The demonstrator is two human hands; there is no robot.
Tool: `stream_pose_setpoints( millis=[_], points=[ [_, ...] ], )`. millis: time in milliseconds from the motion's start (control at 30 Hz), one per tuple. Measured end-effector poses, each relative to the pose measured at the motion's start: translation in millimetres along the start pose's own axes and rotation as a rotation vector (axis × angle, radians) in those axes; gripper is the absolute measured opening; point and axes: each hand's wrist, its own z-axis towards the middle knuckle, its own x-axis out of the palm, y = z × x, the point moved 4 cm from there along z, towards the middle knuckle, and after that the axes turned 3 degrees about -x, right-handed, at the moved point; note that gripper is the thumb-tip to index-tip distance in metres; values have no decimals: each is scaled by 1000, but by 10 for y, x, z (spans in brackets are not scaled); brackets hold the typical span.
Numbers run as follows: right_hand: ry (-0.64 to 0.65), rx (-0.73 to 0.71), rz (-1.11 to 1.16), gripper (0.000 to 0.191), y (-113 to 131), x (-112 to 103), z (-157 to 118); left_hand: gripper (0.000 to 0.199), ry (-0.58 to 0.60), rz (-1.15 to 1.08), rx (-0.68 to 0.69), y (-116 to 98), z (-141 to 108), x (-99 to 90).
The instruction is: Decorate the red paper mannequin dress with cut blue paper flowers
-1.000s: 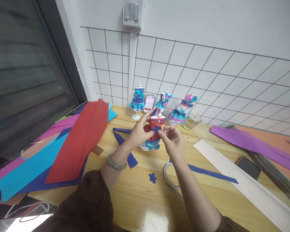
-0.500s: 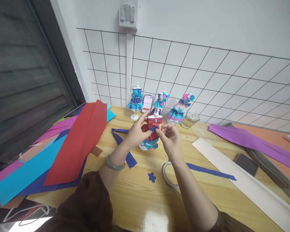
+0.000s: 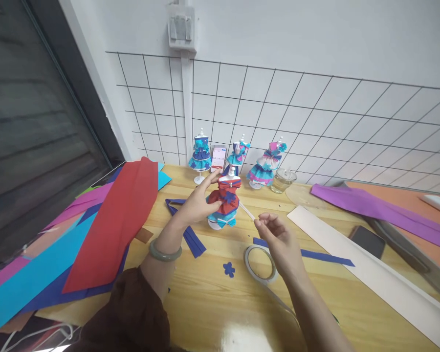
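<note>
A miniature dress form in a red and blue crepe-paper dress (image 3: 224, 207) stands upright on its white base. Steadying it from the left is my left hand (image 3: 196, 203), thumb across the front and fingers around the back. A dark blue paper flower (image 3: 229, 197) lies on the waist. My right hand (image 3: 280, 239) pinches the end of a thin white strip (image 3: 247, 211) that stretches from the dress's right side. Below, a second blue flower (image 3: 229, 269) lies on the wooden table beside a roll of tape (image 3: 248, 266) with its tail hanging forward.
Three small dressed forms (image 3: 200, 155) line the wall, with a phone (image 3: 218, 159) and a glass cup (image 3: 283, 180). Colored paper sheets (image 3: 113, 220) pile at left. Blue strips (image 3: 194, 242), a pale sheet (image 3: 355, 259), purple paper (image 3: 374, 208) and a dark phone (image 3: 367, 241) lie around.
My right hand has moved from the dress front out to the right and down, and a white strip now shows between it and the dress. My left hand still holds the form.
</note>
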Motion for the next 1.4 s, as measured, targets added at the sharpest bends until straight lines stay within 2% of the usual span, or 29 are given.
stream_pose_setpoints(
  millis=[167,267,333,400,533,667,800,867,933,1033,1167,1267,1400],
  points=[
    [-3,73,-36,29,-30,-189,-244,65,44,-18,78,-157,-55,-137],
    [11,120,-69,29,-76,-287,-396,47,-117,-3,89,-278,-55,-215],
    [19,137,-99,29,-101,-342,-484,35,-283,99,96,-363,-27,-234],
    [29,132,-131,28,-121,-383,-556,28,-387,227,137,-459,30,-199],
    [78,106,-221,25,-214,-403,-683,19,-408,369,239,-611,187,-61],
    [222,0,-441,23,-360,-306,-855,16,-538,457,305,-726,176,-23],
    [455,-96,-656,23,-502,-171,-1057,11,-652,472,379,-757,-139,8],
    [499,-116,-719,25,-542,-173,-1118,9,-584,496,406,-679,-370,79],
    [489,-106,-760,26,-562,-241,-1137,8,-395,532,380,-512,-608,194],
    [381,-45,-821,27,-567,-470,-1098,12,-138,589,175,-149,-950,355],
    [219,-11,-912,41,-538,-858,-1005,19,37,546,-106,197,-1265,505],
    [191,11,-962,43,-526,-1054,-975,21,100,494,-218,247,-1353,624],
    [251,49,-978,32,-546,-1126,-1055,23,194,423,-309,149,-1396,850]
  ],
)
